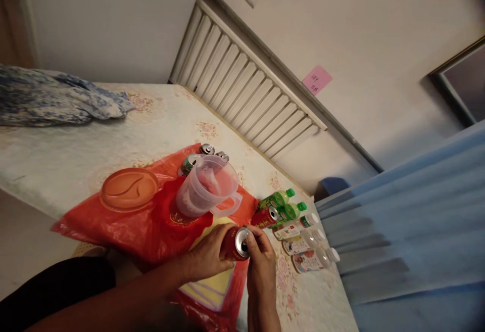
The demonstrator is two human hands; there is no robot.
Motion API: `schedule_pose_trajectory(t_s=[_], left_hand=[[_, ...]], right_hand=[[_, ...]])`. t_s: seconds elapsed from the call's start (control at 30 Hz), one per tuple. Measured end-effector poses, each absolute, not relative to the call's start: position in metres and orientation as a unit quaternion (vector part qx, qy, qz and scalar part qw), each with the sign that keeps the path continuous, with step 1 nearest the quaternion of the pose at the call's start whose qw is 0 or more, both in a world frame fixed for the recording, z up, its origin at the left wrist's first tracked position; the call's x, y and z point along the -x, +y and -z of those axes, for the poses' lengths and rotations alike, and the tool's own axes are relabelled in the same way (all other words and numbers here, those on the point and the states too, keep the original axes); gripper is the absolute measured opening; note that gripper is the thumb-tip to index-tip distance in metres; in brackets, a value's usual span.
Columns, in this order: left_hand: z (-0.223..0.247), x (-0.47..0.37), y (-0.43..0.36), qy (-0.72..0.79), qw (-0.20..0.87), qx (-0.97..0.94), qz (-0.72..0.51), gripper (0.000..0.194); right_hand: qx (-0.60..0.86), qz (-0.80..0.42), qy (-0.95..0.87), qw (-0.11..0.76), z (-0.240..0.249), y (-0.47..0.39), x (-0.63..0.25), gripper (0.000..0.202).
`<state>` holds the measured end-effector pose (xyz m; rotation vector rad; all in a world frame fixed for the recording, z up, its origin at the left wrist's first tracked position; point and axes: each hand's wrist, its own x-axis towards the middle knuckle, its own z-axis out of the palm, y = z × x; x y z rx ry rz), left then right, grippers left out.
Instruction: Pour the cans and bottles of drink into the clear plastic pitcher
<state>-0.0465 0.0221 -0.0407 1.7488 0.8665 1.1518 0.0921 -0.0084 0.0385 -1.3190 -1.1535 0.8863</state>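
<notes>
A red drink can (232, 245) with a silver top is held between my two hands, tilted so that its top faces me. My left hand (206, 255) wraps round the can's left side. On the other side my right hand (261, 257) grips it, the thumb pressed on the top beside the dark opening. Just beyond, a translucent plastic pitcher (197, 188) with a handle stands on red plastic sheeting (138, 236). A yellow sheet (210, 291) with purple lines lies beneath my hands. An orange round lid (130, 188) rests to the left.
Several cans, including a green can (186, 165), stand behind the pitcher. To the right are another red can (265, 217), green bottles (276, 199) and clear bottles (308, 261) with white caps. Beyond the flowered tablecloth (170, 120) are a radiator (242, 79) and a blue curtain (409, 231).
</notes>
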Motion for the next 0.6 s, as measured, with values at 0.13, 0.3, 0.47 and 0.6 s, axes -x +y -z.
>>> schedule_pose_trajectory(t_s=[0.13,0.3,0.47,0.6], left_hand=[[0.035,0.055,0.018,0.333,0.448,-0.688,-0.463,0.070],[0.032,0.067,0.016,0.322,0.494,-0.665,-0.459,0.075],[0.024,0.081,0.017,0.313,0.537,-0.679,-0.391,0.082],[0.015,0.094,0.017,0.300,0.561,-0.707,-0.311,0.078]], right_hand=[[0.551,-0.381,-0.521,0.529,-0.041,-0.006,-0.095,0.033],[0.524,-0.384,-0.511,0.563,-0.035,0.022,-0.104,0.047],[0.478,-0.403,-0.559,0.544,-0.031,0.058,-0.095,0.058],[0.413,-0.478,-0.623,0.462,-0.039,0.072,-0.074,0.061]])
